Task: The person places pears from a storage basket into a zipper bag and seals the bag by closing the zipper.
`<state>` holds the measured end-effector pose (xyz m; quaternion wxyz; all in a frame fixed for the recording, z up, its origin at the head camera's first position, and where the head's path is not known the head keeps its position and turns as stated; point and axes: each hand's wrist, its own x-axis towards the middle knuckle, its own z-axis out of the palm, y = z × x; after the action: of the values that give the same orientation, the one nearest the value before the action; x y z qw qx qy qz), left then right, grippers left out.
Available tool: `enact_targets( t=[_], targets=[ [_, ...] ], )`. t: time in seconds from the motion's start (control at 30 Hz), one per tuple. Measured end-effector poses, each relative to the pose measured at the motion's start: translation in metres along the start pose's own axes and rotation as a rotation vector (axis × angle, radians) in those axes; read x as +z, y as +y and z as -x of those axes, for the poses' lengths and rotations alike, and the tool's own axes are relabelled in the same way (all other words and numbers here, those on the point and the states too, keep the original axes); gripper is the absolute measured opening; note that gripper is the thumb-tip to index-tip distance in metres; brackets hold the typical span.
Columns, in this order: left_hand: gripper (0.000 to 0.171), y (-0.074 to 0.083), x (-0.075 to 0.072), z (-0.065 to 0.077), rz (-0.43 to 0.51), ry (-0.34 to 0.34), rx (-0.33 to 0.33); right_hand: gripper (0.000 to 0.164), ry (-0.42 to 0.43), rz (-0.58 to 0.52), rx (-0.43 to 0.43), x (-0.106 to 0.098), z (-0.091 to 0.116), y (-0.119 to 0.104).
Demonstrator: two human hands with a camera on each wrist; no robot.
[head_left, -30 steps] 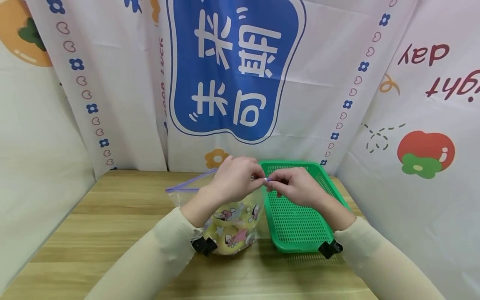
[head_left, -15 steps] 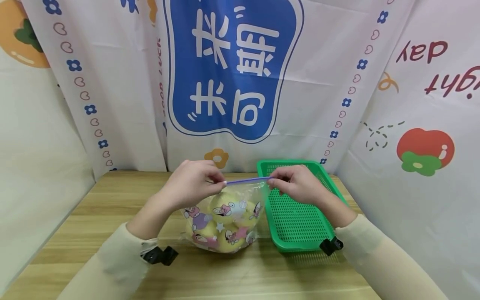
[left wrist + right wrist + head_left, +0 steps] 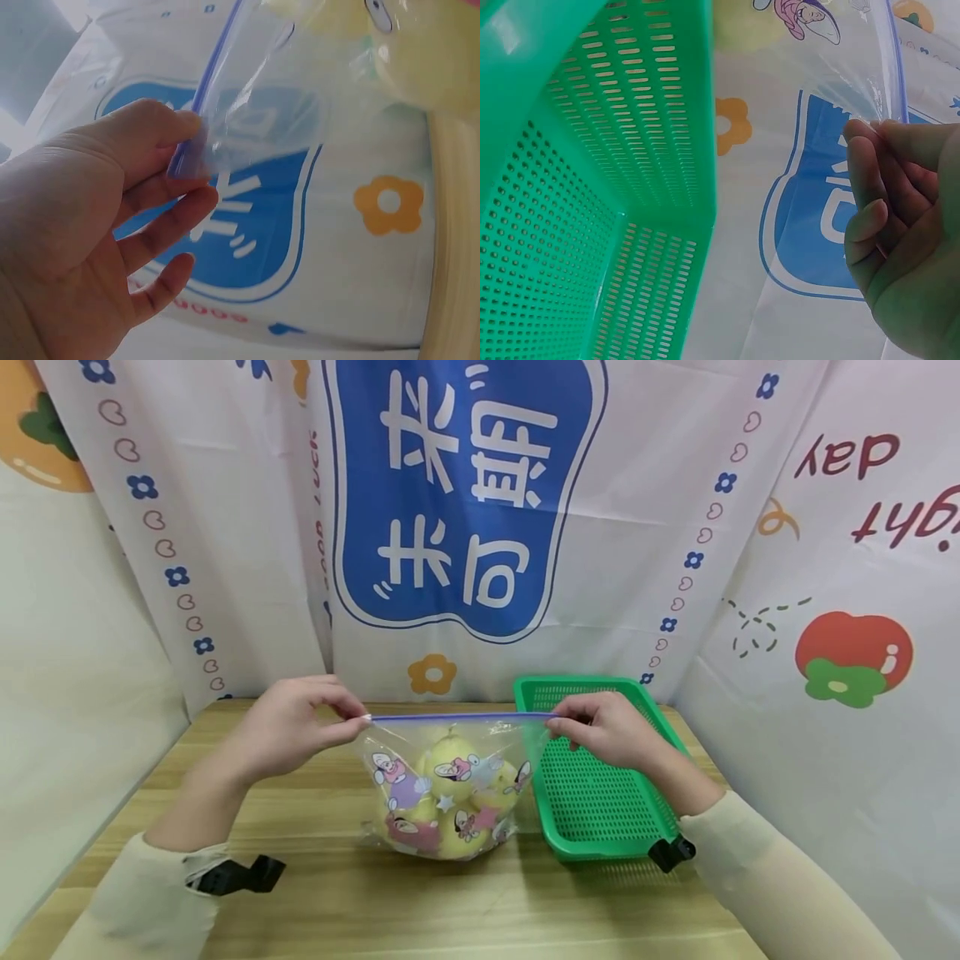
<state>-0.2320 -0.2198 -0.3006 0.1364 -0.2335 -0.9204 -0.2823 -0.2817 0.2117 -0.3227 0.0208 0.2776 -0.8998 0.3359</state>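
A clear zip bag (image 3: 405, 789) with cartoon prints stands upright on the table, its purple zip strip (image 3: 457, 718) drawn straight across the top. Several yellow fruits (image 3: 448, 760) show through the plastic; the top one has a short stem and looks like a pear. My left hand (image 3: 288, 727) pinches the strip's left end between thumb and index finger, and in the left wrist view the other fingers of that hand (image 3: 112, 195) are spread loosely. At the opposite end, my right hand (image 3: 611, 731) pinches the bag's corner, its remaining fingers (image 3: 866, 225) curled.
Just right of the bag, a green plastic basket (image 3: 551, 814) sits on the wooden table (image 3: 300, 835), partly under my right hand. Printed cloth (image 3: 637, 460) hangs behind the table and along its sides.
My left hand has slid left along the zip strip from beside the right hand to the bag's left corner. My right hand has stayed nearly in place, and the bag's top now lies straight.
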Motion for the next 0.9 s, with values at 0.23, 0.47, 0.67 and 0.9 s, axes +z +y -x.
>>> enact_targets(
  t=[0.23,0.47,0.67,0.9],
  targets=[
    [0.009,-0.018,-0.001,0.011,0.078,0.012,-0.069,0.015,0.002,-0.017,0.003,0.000,-0.001,0.000],
    [0.024,-0.042,0.012,0.019,0.257,-0.112,-0.188,0.015,-0.002,-0.017,0.014,0.000,-0.004,-0.001],
    [0.010,-0.046,0.018,0.022,0.378,-0.068,-0.097,0.015,-0.013,-0.017,0.023,-0.003,-0.004,-0.005],
    [0.013,-0.040,0.011,0.025,0.453,-0.003,0.035,0.015,-0.012,-0.027,0.004,-0.009,0.001,-0.014]
  ],
)
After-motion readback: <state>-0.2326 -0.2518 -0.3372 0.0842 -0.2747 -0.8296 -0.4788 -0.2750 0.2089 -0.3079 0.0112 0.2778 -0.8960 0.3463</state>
